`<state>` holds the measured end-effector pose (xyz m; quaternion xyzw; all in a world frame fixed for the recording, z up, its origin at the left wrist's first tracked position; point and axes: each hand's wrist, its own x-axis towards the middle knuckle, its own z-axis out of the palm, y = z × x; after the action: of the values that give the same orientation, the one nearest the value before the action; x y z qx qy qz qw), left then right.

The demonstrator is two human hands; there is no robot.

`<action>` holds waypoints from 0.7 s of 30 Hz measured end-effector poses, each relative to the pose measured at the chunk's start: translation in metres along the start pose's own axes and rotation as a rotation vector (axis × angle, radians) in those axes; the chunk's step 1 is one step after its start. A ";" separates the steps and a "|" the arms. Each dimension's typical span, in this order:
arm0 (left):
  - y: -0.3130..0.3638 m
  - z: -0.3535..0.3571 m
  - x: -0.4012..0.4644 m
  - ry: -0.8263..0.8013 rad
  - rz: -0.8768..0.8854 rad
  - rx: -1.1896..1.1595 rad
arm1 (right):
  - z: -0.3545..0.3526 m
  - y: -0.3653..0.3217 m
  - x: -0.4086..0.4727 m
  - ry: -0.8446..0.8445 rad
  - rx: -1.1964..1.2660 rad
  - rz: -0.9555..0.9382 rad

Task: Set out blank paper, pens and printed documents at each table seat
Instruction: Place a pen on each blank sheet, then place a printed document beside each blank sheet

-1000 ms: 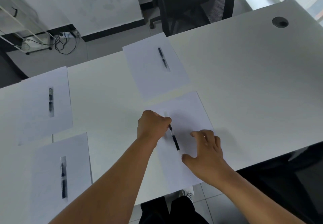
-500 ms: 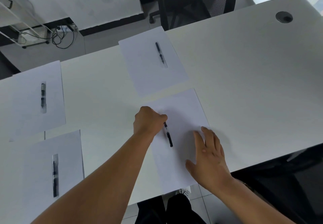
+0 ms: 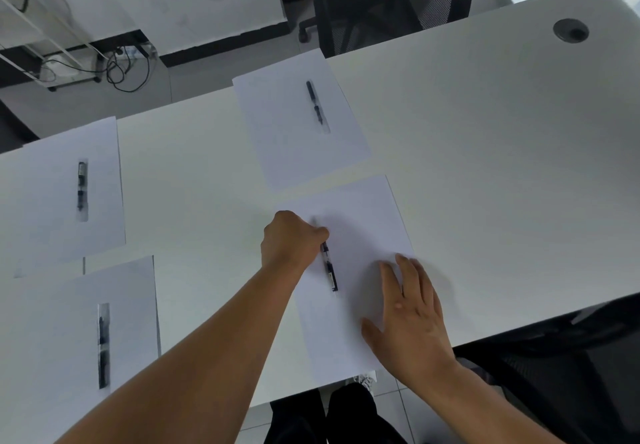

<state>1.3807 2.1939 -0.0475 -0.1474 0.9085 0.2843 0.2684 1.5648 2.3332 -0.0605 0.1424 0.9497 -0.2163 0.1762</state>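
a broad white rectangular worktop (image 3: 485, 153) fills most of the view, with a round grey cable port (image 3: 570, 30) near its far right corner. beyond its far edge stands a black mesh-backed office chair (image 3: 377, 0) on a grey tiled floor (image 3: 214, 69), and at the upper left a tangle of black cables (image 3: 128, 69) lies by a white wire-frame stand (image 3: 38, 38). four blank white paper sheets lie flat on the worktop, each carrying a pen: a far left sheet (image 3: 45, 201) with a black and clear pen (image 3: 81, 185) along its middle, a near left sheet (image 3: 62, 346) with a dark pen (image 3: 103, 350), a far middle sheet (image 3: 294, 125) with a black pen (image 3: 314, 101), and a near middle sheet (image 3: 360, 236) just in front of the person, its near end reaching past the worktop's edge. the left hand (image 3: 289, 239) is curled into a fist on the left part of this near middle sheet, its fingers clamped on the upper end of a slim black and clear pen (image 3: 329, 269), whose lower end lies on the paper and points toward the person. the right hand (image 3: 412, 319) lies flat, palm down, with fingers straight and slightly spread, pressing the right part of the same sheet, its fingertips (image 3: 403, 262) at the sheet's right edge. the two hands are apart, with the pen between them.
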 end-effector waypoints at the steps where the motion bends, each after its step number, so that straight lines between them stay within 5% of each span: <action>1: -0.001 0.000 0.000 0.002 -0.002 -0.003 | 0.000 0.000 0.000 -0.004 -0.005 -0.001; 21: -0.013 -0.015 -0.011 -0.013 -0.010 -0.036 | -0.002 -0.003 0.001 -0.028 -0.033 0.012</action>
<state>1.3886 2.1759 -0.0364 -0.1551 0.9007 0.3002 0.2729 1.5622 2.3314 -0.0582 0.1420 0.9497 -0.2014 0.1933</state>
